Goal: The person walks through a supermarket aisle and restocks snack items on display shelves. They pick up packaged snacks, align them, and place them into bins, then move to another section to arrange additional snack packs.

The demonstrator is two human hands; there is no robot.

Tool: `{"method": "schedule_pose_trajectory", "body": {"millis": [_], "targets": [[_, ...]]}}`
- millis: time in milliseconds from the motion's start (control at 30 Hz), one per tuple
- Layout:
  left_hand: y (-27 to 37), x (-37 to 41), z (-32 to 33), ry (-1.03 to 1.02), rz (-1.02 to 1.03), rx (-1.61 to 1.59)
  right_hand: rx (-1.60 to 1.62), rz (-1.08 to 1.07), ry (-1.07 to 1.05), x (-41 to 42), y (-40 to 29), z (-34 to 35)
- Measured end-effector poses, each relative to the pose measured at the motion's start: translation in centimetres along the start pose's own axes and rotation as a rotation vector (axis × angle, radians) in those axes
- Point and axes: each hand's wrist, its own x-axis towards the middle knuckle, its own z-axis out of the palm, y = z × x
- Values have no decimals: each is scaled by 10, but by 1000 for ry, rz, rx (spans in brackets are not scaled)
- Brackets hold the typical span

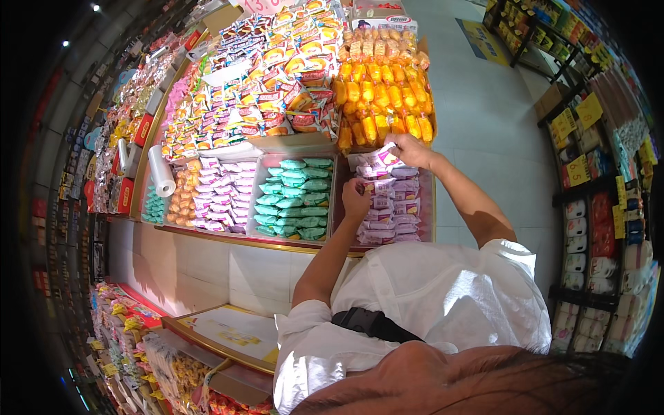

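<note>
My right hand [412, 150] pinches the end of a white-and-purple snack packet [381, 158] at the far end of a bin. Below it lie stacked purple packets [392, 215] in two columns. At the left side of these columns is my left hand [356, 199], fingers curled against the edge of a packet; whether it grips one is not clear. Left of that hand, a clear plastic bin [334, 207] holds rows of teal packets [294, 199]. Beyond my right hand lie orange-yellow wrapped cakes [381, 96].
More purple packets [220, 192], brown wrapped pieces [184, 192] and a plastic bag roll [162, 171] fill the display's left side. Heaped snack packets [280, 98] rise behind. Shelves [586, 207] line the right, across a tiled aisle [467, 129]. Another display [228, 332] stands at lower left.
</note>
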Motion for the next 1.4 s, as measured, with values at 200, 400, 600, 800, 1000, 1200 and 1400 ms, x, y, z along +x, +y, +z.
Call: {"method": "schedule_pose_trajectory", "body": {"millis": [200, 400, 600, 800, 1000, 1200, 1400], "targets": [[37, 11, -9, -71, 459, 370, 5, 50, -4, -1, -2, 1], [40, 13, -2, -337, 485, 513, -13, 38, 146, -6, 10, 8], [72, 14, -23, -285, 526, 500, 141, 90, 241, -11, 39, 24], [41, 10, -43, 39, -220, -486, 480, 377, 117, -21, 24, 41], [54, -6, -38, -190, -616, -1019, 780, 411, 209, -21, 62, 95], [42, -11, 4, -220, -773, -1130, 710, 176, 332, -7, 87, 129], [18, -2, 20, -25, -838, -1126, 743, 240, 283, 4, 93, 137]]}}
